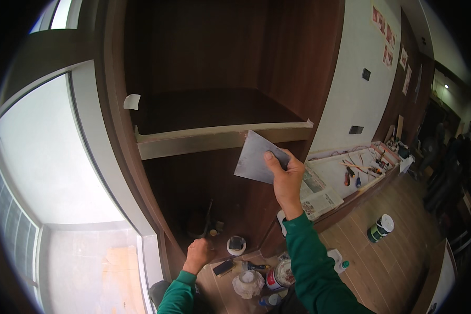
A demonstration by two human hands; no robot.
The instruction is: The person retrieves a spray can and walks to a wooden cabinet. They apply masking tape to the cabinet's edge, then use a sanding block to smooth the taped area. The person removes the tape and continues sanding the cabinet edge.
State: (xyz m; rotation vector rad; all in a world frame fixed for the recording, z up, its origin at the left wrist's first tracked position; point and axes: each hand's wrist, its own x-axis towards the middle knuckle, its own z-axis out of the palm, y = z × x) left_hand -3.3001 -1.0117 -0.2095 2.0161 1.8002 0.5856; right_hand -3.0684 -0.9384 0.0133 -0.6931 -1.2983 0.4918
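My right hand (285, 175) grips a flat grey rectangular sheet (256, 159), thumb on its face and fingers behind. The sheet's top corner is at the front edge of a shelf (193, 145) in a dark brown cabinet; whether it touches cannot be told. Pale masking tape (225, 129) runs along the shelf's upper edge. Low down, my left hand (198, 255) is closed near the cabinet's bottom front edge, and what lies inside its fingers is hidden. Close to it stands a white tub (236, 246) with a dark block on top.
On the floor are a paint can (281, 275), a crumpled white bundle (248, 284), a brush (254, 266) and a white bottle (338, 260). Newspaper (319, 196) and screwdrivers (347, 178) lie on a low ledge at right. A dark-green bucket (380, 228) stands farther right. A window is at left.
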